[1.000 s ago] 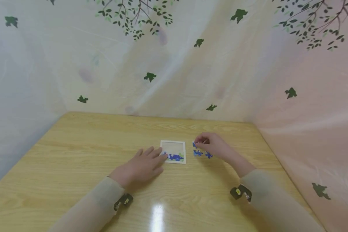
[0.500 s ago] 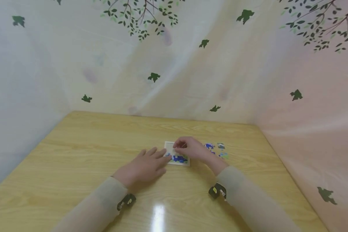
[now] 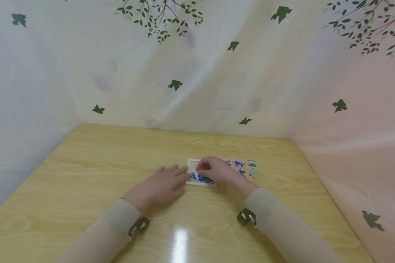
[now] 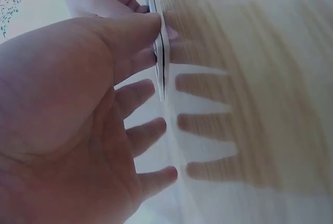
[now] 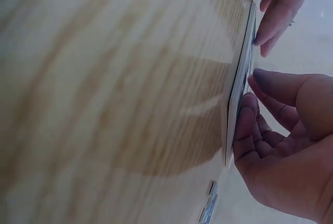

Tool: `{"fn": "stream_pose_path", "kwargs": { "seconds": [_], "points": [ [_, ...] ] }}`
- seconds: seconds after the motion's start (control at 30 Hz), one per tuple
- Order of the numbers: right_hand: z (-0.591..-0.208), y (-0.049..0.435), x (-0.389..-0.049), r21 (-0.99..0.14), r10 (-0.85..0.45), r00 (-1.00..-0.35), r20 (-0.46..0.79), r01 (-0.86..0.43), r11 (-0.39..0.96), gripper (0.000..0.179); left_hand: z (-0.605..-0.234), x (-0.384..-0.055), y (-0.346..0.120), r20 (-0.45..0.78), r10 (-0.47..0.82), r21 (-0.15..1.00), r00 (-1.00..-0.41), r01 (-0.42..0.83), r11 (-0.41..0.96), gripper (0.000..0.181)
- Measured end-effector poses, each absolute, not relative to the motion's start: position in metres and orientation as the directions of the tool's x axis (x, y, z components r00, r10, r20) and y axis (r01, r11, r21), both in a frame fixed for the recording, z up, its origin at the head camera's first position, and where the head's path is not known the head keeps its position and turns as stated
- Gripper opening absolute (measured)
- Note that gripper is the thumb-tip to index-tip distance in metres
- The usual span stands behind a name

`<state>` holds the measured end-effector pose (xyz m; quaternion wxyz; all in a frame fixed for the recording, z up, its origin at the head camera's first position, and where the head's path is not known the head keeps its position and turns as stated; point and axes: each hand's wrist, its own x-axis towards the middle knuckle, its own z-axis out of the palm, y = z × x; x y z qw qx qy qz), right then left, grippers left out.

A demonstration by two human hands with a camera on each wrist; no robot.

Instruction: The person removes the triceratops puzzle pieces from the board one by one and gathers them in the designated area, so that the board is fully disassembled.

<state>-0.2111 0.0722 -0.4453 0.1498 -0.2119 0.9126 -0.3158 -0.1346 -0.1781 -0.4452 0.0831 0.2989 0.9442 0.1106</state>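
Observation:
A small white-framed jigsaw puzzle tray (image 3: 190,166) lies on the wooden table, with blue and green pieces (image 3: 204,179) along its near side. My left hand (image 3: 158,184) is spread flat to its left, fingertips touching the frame's edge; in the left wrist view the straight fingers stand apart. Over the tray, my right hand (image 3: 215,170) has thumb and fingers drawn together and pinches a puzzle piece (image 3: 196,175), pale and mostly hidden, low over the tray. The right wrist view shows the thumb and curled fingers close above the tray (image 5: 232,125).
Several loose puzzle pieces (image 3: 239,163) lie on the table (image 3: 118,153) just right of the tray, partly behind the right hand. A pale curtain (image 3: 135,91) printed with leaves hangs behind and beside the table.
My right hand has moved left from the loose pieces to over the tray with a piece, then slightly lower. My left hand has stayed at the frame. The head view has shifted a little.

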Motion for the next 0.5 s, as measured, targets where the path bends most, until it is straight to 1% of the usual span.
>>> {"fn": "stream_pose_path", "kwargs": {
  "seconds": [0.13,0.37,0.5],
  "points": [
    [-0.4427,0.0720,-0.2131,-0.631,-0.449,-0.884,-0.127,-0.277,0.724,0.007,-0.4416,-0.1353,-0.1805,-0.099,0.578,0.266,-0.810,0.538,0.800,0.062],
    [-0.4414,0.0715,-0.2152,-0.633,-0.451,-0.883,-0.134,-0.274,0.724,0.007,-0.4424,-0.1358,-0.1791,-0.107,0.583,0.301,-0.805,0.533,0.791,0.063],
    [-0.4412,0.0687,-0.2123,-0.634,-0.452,-0.884,-0.118,-0.283,0.720,0.007,-0.4440,-0.1358,-0.1764,-0.129,0.580,0.289,-0.804,0.529,0.798,0.062]
  ]
}}
